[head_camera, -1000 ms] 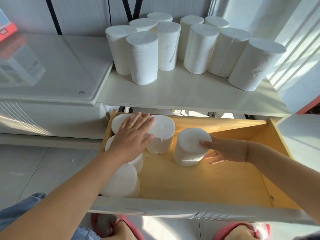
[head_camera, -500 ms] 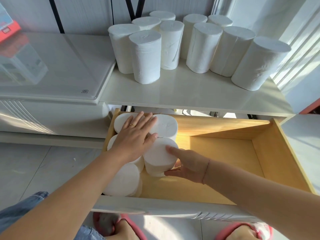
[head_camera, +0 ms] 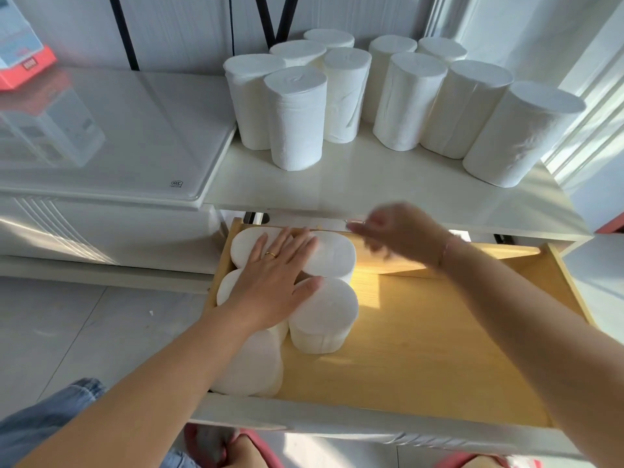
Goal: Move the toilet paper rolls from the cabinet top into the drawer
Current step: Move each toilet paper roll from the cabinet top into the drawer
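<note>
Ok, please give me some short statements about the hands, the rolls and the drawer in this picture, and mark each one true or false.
1. The left hand lies flat on top of the rolls in the drawer. True.
2. The right hand holds a roll. False: it is empty, blurred, raised near the front edge of the cabinet top.
3. No rolls are left on the cabinet top. False: ten rolls stand there, for example the front roll.
4. The rolls in the drawer stand upright at its left side. True.
5. The drawer is shut. False: it is pulled open.
</note>
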